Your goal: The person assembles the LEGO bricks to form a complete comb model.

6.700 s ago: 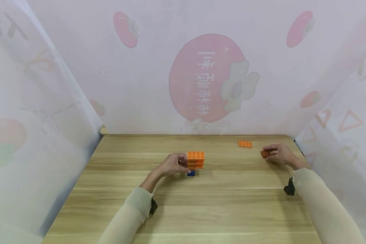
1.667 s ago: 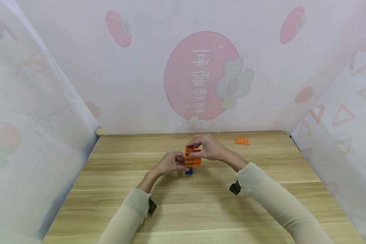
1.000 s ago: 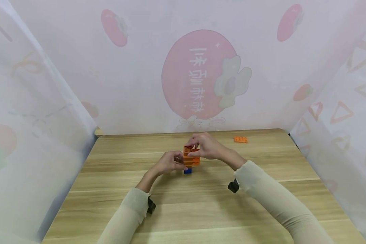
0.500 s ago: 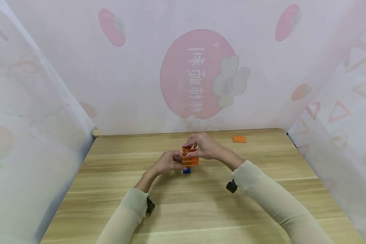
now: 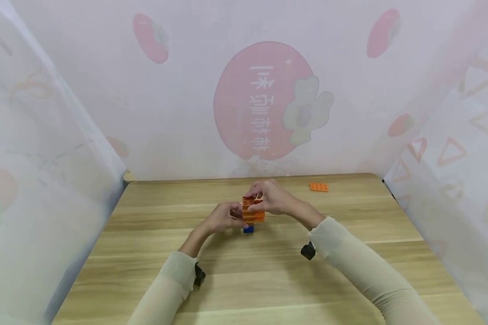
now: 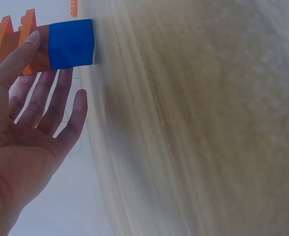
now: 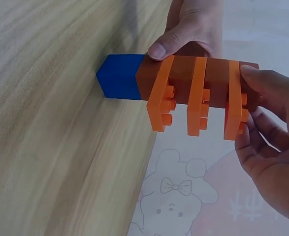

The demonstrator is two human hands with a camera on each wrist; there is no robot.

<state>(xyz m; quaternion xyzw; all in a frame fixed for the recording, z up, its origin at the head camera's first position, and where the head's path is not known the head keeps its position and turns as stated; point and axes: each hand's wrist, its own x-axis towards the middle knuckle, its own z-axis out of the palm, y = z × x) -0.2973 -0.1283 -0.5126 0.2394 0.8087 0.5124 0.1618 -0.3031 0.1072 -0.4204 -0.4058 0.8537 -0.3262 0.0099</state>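
A tower of toy building bricks stands mid-table, a blue brick (image 5: 248, 229) at its foot. Above the blue, brown bricks alternate with orange plates (image 7: 198, 98) whose studded ends jut out to the right in the head view. My left hand (image 5: 224, 217) pinches the tower low down, the thumb on the lowest brown brick (image 7: 151, 76) and fingers behind. At the top, my right hand (image 5: 274, 198) pinches the uppermost brown brick (image 5: 248, 201), which sits on the top orange plate. Part of that brick is hidden by the right thumb.
A loose orange plate (image 5: 319, 187) lies near the back edge of the wooden table (image 5: 244, 284), right of the tower. White printed sheets (image 5: 179, 113) enclose the back and both sides.
My right hand has brought the brown brick from the table's right side onto the tower and still holds it. My left hand keeps its grip. Over the last second little has moved.
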